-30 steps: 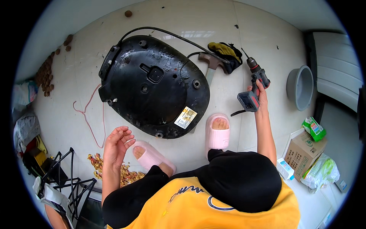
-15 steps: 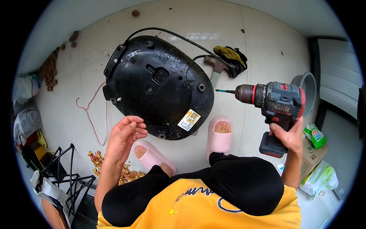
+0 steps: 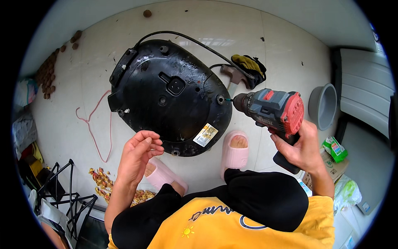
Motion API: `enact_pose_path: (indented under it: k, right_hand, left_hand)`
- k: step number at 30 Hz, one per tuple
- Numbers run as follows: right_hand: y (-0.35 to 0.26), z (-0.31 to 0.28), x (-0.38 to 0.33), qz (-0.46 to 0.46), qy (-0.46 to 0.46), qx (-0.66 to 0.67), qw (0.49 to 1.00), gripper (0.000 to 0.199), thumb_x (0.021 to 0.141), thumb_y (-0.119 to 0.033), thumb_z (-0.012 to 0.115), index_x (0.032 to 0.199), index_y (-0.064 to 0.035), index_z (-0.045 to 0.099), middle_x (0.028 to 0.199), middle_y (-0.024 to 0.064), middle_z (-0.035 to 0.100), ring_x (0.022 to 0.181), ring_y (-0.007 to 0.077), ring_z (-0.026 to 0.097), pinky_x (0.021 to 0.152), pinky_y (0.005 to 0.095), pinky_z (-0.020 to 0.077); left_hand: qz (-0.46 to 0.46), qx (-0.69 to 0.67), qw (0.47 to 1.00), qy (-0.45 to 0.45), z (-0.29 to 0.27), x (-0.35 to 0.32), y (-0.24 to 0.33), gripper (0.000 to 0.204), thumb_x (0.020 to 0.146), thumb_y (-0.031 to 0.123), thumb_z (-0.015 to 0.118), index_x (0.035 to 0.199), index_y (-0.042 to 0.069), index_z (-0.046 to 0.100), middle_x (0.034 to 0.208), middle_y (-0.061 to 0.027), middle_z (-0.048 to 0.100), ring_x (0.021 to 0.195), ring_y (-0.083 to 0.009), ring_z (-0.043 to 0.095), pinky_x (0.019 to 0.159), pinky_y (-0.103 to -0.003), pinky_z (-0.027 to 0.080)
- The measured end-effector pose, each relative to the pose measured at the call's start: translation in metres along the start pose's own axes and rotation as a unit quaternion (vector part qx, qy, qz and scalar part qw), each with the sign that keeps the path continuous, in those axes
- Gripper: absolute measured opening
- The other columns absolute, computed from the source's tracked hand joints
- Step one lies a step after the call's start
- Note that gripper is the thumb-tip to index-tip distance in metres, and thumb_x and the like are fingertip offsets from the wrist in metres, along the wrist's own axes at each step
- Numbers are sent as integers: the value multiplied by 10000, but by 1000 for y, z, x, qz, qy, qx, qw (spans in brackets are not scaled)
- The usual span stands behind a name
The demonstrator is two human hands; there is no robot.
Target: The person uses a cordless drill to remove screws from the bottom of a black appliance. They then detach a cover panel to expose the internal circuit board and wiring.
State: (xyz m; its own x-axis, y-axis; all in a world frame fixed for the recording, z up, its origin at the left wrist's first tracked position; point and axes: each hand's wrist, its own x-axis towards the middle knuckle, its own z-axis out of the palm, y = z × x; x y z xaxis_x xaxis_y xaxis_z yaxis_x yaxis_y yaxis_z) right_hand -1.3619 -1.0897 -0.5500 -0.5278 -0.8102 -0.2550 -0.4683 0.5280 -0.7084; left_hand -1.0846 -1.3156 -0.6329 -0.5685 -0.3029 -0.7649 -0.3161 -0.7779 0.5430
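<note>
On the floor lies a black plastic appliance base, underside up, with round corner feet, a recessed socket and a gold-and-white label. My right hand grips a grey-and-red cordless drill by its handle. Its teal-collared bit points left, with the tip at the base's right-hand foot; whether it sits in the hole I cannot tell. Just off the base's near edge hovers my left hand, thumb and fingers curled together; anything between them is hidden.
Past the base's right edge lie a hammer and a black-and-yellow glove, with a black cord arching behind. A pink wire hanger is at left. Further right stand a grey basin and a cardboard box. My pink slippers flank the near side.
My right hand has brought the drill left and turned it, so the bit reaches the base's right-hand foot. My left hand stays curled near the base, almost unmoved.
</note>
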Motion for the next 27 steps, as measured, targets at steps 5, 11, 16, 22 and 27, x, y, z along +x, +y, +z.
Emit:
enact_pose_path:
  k: [5,11,16,22,27]
  right_hand:
    - [-4,1,4,-4,-4,4,1000,319,672,-3,690,982,1,615,766,108,628,612,195,570,598,289,472]
    - [-12,6,8,13,-11,10,1000,302,688,-13,688,978,2,607,772,120,623,618,214,569,610,297,477]
    - [-14,10,12,4,-24,-13,1000,276,704,-25,688,958,10,585,755,139,591,616,244,572,605,309,475]
    - [-18,17,13,7,-25,-27,999,264,720,-24,675,962,13,577,770,155,588,635,278,585,612,319,480]
    - [-24,23,15,23,-26,-33,999,253,737,-29,659,971,15,573,771,165,589,660,303,599,630,331,485]
  left_hand:
    - [2,-12,1000,9,-6,1,-6,161,923,129,513,1010,10,579,897,-78,618,795,-145,614,764,-274,502]
    - [1,-20,1000,6,-5,4,-7,153,911,141,541,994,18,577,888,-76,620,777,-156,615,746,-279,506]
    - [7,-25,1000,3,-8,0,-5,163,915,150,537,998,17,580,891,-75,619,786,-149,613,756,-279,505]
    - [12,-29,1000,1,-8,-2,-5,156,906,149,554,992,21,576,886,-72,619,778,-153,616,747,-283,510]
    - [23,-31,999,-4,-10,-3,-5,161,906,153,557,996,20,575,888,-70,617,781,-152,615,746,-282,509]
